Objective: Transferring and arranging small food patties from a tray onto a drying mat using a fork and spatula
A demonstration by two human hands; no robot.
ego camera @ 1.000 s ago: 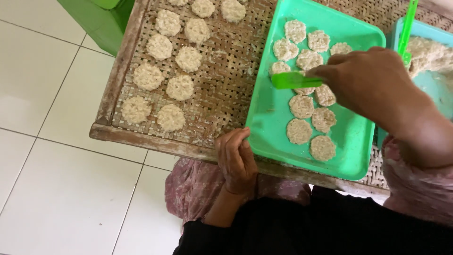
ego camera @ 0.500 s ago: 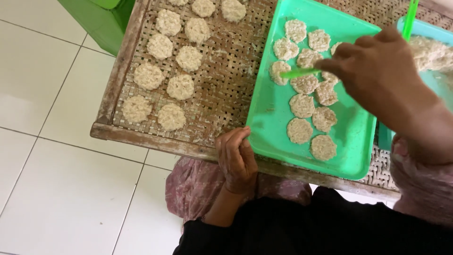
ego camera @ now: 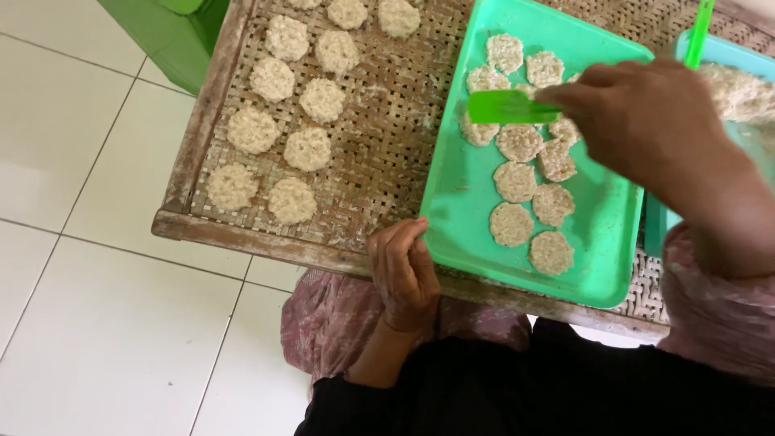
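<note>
My right hand grips a green plastic spatula and holds its blade flat over the round pale rice cakes on a green plastic tray. The blade lies over the cakes in the upper half of the tray. My left hand rests on the near wooden edge of a woven bamboo rack, with its fingers against the tray's near left corner. On the left part of the rack lie several more rice cakes in rows.
A second, bluish tray with a heap of rice mix and a green stick stands at the right. A green plastic object sits beyond the rack's left side. White floor tiles lie below.
My right hand has carried the spatula up the tray, from its middle rows to the upper cakes. My left hand has stayed put.
</note>
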